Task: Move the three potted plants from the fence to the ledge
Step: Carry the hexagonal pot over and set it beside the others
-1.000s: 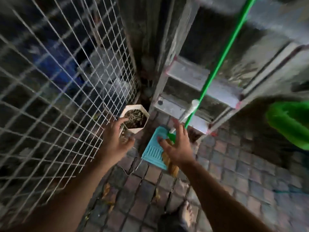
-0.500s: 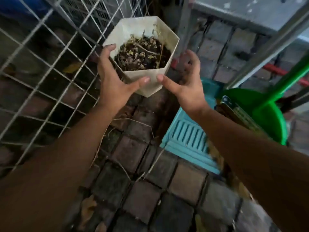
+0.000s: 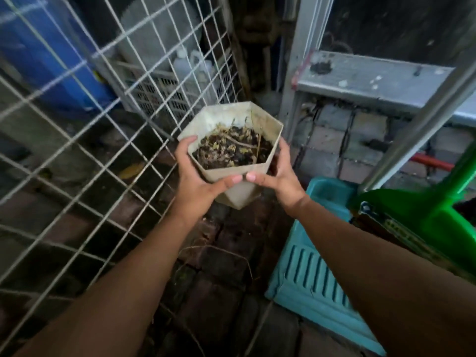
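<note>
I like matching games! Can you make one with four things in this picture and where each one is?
Things:
1. white hexagonal plastic pot
2. blue plastic barrel
3. turquoise slatted plastic tray
4. green plastic dustpan

Places:
A. on the brick floor, under the right forearm
B. behind the white wire mesh fence, upper left
C. at the right edge
D. held between the left hand and right hand

Pairs: 1-D, 2-B, 3-A, 4-C

Head view, downward, close over forearms
</note>
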A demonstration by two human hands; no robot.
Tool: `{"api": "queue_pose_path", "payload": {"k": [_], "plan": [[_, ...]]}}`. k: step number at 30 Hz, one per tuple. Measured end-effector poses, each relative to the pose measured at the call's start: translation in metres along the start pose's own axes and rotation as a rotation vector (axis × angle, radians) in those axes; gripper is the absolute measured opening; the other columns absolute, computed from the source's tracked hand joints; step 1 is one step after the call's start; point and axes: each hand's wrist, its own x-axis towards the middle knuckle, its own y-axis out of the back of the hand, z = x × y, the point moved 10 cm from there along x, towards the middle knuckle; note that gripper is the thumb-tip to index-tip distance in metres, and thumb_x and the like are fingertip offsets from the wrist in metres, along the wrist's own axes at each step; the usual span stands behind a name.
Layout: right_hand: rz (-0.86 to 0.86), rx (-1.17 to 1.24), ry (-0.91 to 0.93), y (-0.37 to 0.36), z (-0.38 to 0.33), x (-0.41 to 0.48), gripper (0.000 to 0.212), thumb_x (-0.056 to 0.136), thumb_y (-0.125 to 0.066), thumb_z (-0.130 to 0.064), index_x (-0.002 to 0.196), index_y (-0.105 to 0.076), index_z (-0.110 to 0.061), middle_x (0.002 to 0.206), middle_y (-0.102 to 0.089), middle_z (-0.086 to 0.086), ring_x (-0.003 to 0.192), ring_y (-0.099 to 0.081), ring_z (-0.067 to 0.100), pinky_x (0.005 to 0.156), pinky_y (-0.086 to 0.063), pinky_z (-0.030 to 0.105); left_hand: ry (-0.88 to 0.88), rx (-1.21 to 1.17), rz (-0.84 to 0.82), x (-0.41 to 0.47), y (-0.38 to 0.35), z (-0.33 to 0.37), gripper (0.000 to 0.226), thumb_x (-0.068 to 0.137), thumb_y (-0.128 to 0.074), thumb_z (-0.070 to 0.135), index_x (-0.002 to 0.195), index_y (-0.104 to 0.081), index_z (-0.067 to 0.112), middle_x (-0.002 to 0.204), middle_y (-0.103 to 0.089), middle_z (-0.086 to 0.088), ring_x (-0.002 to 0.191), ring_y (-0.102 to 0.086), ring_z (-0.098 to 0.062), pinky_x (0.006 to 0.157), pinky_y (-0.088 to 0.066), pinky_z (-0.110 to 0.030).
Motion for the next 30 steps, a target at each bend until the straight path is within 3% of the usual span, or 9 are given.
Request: {"api": "queue_pose_path", "payload": {"k": [4,8,13,17,19,22,25,28,30], "plan": [[-0.026,0.012,0.004,0.001,-0.004,0.002,0.127,0.054,-0.094,-0.018,0.16,-0.024,-0.016,0.156,-0.047,0.009,0.138,-0.053,0.017,0.101,-0.052,0.019,-0.044,-0.013,0.01,0.002,-0.003,0.003,0.101,0.061,-0.095,0.043,0.139,-0.03,0.046,0.153,-0.046,-0.016,0.14,-0.052,-0.024,0.117,-0.047,-0.042],[-0.041,-0.032,0.003,0.004,0.001,-0.007,0.121,0.06,-0.09,-0.003,0.159,-0.023,-0.018,0.155,-0.047,0.004,0.138,-0.052,0.013,0.11,-0.05,0.024,-0.064,-0.07,-0.036,-0.001,-0.008,-0.001,0.106,0.06,-0.095,0.033,0.142,-0.028,0.04,0.153,-0.046,-0.012,0.139,-0.053,-0.016,0.11,-0.049,-0.028],[-0.014,-0.087,-0.01,0.011,-0.005,-0.008,0.118,0.065,-0.093,0.009,0.158,-0.023,-0.014,0.156,-0.048,0.01,0.145,-0.049,0.027,0.122,-0.042,0.048,-0.044,-0.065,-0.095,0.014,0.0,0.005,0.109,0.052,-0.101,0.031,0.132,-0.029,0.049,0.14,-0.052,0.002,0.128,-0.06,0.0,0.101,-0.054,-0.021],[0.0,-0.11,-0.012,0.011,-0.005,-0.015,0.121,0.059,-0.097,-0.005,0.157,-0.028,-0.02,0.149,-0.055,0.0,0.14,-0.054,0.019,0.117,-0.048,0.037,-0.001,-0.024,-0.1,0.013,0.011,0.002,0.106,0.045,-0.104,0.054,0.122,-0.031,0.064,0.136,-0.053,0.005,0.122,-0.063,0.007,0.094,-0.054,-0.014],[0.043,-0.088,0.006,0.013,-0.005,-0.024,0.118,0.059,-0.096,0.002,0.156,-0.033,-0.02,0.149,-0.057,0.001,0.138,-0.055,0.015,0.117,-0.048,0.036,-0.006,-0.023,-0.075,0.005,0.011,0.001,0.106,0.046,-0.103,0.053,0.123,-0.032,0.064,0.135,-0.051,0.01,0.121,-0.062,0.009,0.093,-0.054,-0.012],[0.074,-0.066,0.027,0.015,-0.007,-0.037,0.113,0.061,-0.095,0.008,0.155,-0.039,-0.021,0.143,-0.062,-0.005,0.131,-0.06,0.003,0.111,-0.051,0.028,-0.002,-0.021,-0.089,-0.004,0.009,0.001,0.106,0.047,-0.104,0.051,0.126,-0.033,0.058,0.136,-0.053,0.004,0.123,-0.063,0.004,0.093,-0.057,-0.017],[0.068,-0.077,0.04,0.016,-0.006,-0.044,0.115,0.06,-0.095,0.008,0.154,-0.037,-0.023,0.135,-0.065,-0.018,0.125,-0.061,-0.006,0.102,-0.051,0.016,0.007,-0.014,-0.124,-0.01,0.009,0.0,0.111,0.046,-0.104,0.053,0.128,-0.03,0.054,0.142,-0.053,-0.008,0.13,-0.062,-0.013,0.105,-0.057,-0.036],[0.031,-0.096,0.046,0.01,-0.008,-0.046,0.109,0.066,-0.091,0.008,0.151,-0.036,-0.029,0.127,-0.066,-0.033,0.123,-0.061,-0.009,0.098,-0.051,0.013,0.005,-0.016,-0.094,-0.017,0.01,0.002,0.111,0.047,-0.104,0.054,0.129,-0.029,0.057,0.146,-0.049,-0.007,0.136,-0.058,-0.022,0.113,-0.05,-0.05],[0.02,-0.117,0.066,0.004,-0.011,-0.047,0.103,0.069,-0.09,0.008,0.147,-0.037,-0.034,0.132,-0.065,-0.029,0.126,-0.06,-0.007,0.099,-0.05,0.013,0.011,-0.003,-0.076,-0.02,0.008,0.005,0.109,0.049,-0.103,0.055,0.128,-0.028,0.058,0.148,-0.047,-0.01,0.138,-0.056,-0.025,0.115,-0.048,-0.056]]}}
